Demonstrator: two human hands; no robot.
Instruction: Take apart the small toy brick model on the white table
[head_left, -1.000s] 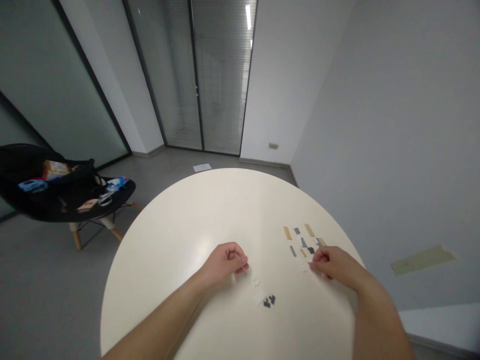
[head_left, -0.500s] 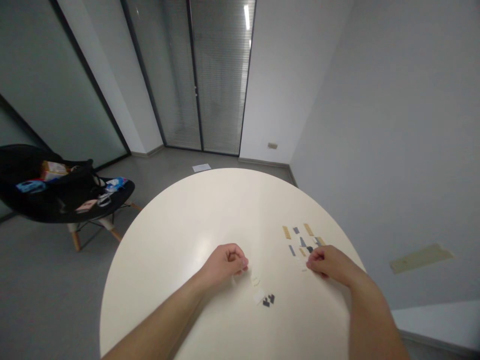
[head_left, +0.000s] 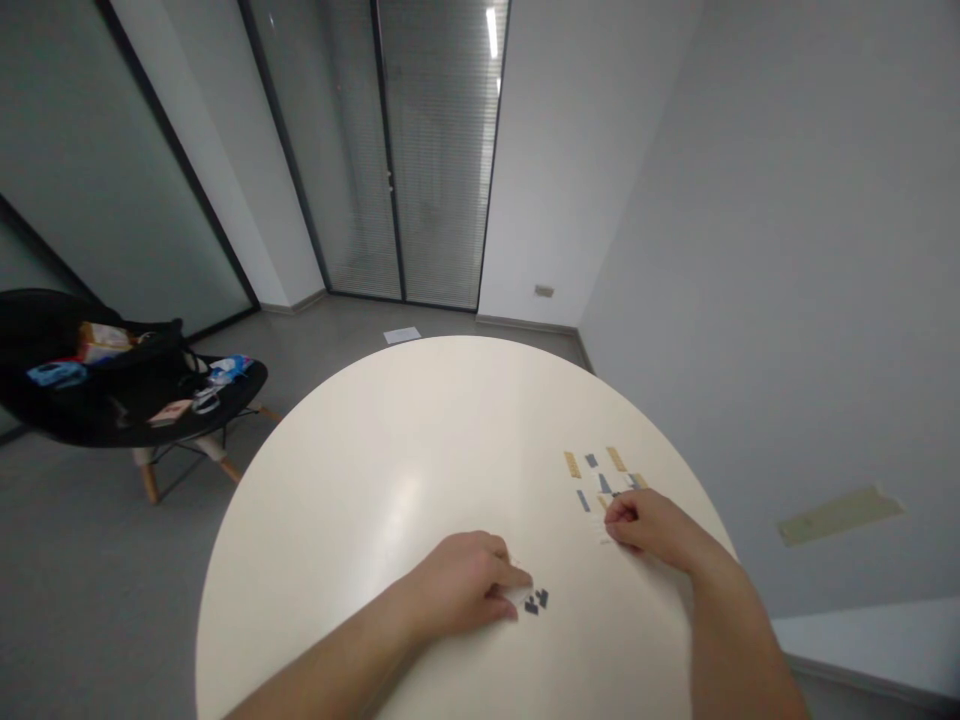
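Observation:
My left hand (head_left: 469, 585) rests low over the table with its index finger and thumb apart. Between those two fingertips lies a small flat white piece (head_left: 517, 594), partly covered by the hand. Just right of it are several small dark pieces (head_left: 534, 602). My right hand (head_left: 651, 527) is closed in a pinch at the near edge of a group of small flat bricks; what its fingertips hold, if anything, is hidden. In that group are a yellow brick (head_left: 572, 464), another yellow brick (head_left: 616, 459), a grey-blue piece (head_left: 583, 501) and a grey wedge-shaped piece (head_left: 604, 484).
The round cream table (head_left: 450, 400) fills the middle. On the left stands a black chair (head_left: 142, 430) with a bag and packets on it. A grey wall (head_left: 810, 300) rises close on the right. A white sheet (head_left: 402, 335) lies on the floor behind the table.
My left hand has moved right and down to the white piece, its index finger now stretched out. My right hand has shifted slightly left, covering more of the nearby pieces.

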